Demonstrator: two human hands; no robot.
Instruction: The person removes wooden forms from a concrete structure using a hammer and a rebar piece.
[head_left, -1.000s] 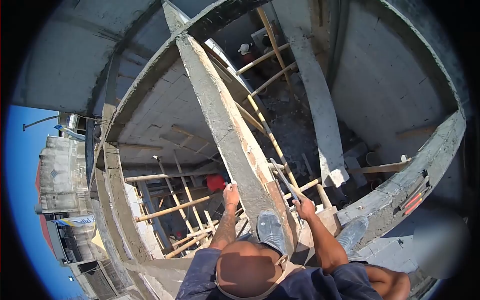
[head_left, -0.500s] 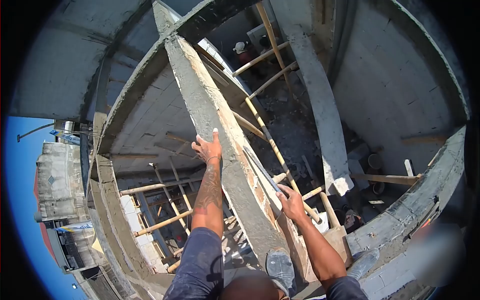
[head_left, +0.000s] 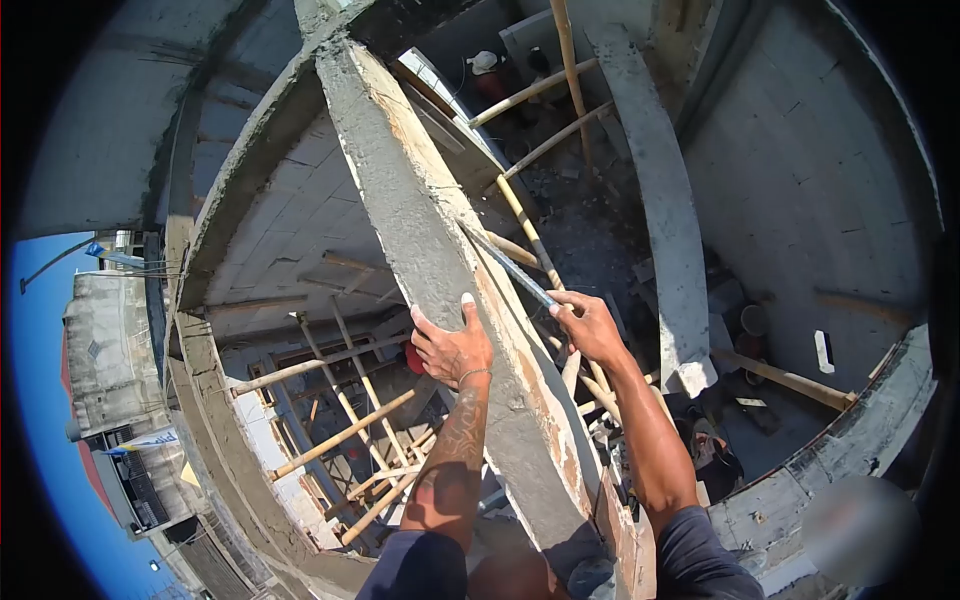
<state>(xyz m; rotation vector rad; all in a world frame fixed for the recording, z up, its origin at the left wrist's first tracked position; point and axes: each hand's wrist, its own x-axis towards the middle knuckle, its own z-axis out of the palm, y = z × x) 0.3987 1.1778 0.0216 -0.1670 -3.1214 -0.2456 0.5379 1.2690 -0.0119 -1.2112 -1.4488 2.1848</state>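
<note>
A long concrete beam point(head_left: 415, 235) runs diagonally away from me, with a rough brown-and-cream strip along its right side. My left hand point(head_left: 455, 345) rests on the beam's left edge, its thumb and fingers spread apart and nothing held in it. On the other side, my right hand point(head_left: 592, 328) grips the near end of a long thin metal bar point(head_left: 510, 268). The bar slants up and left, its far tip against the strip on the beam's right side. A shoe point(head_left: 590, 578) shows partly on the beam below me.
Wooden poles point(head_left: 345, 435) cross the deep opening on the left. More poles point(head_left: 530, 225) and another concrete beam point(head_left: 675, 230) span the right opening. A person in a white cap point(head_left: 483, 63) is far below. Block walls point(head_left: 800, 170) surround the openings.
My left hand has shifted down and nearer along the beam edge. The right hand has moved up, and the bar now stands out further from the beam at its near end. The view has shifted.
</note>
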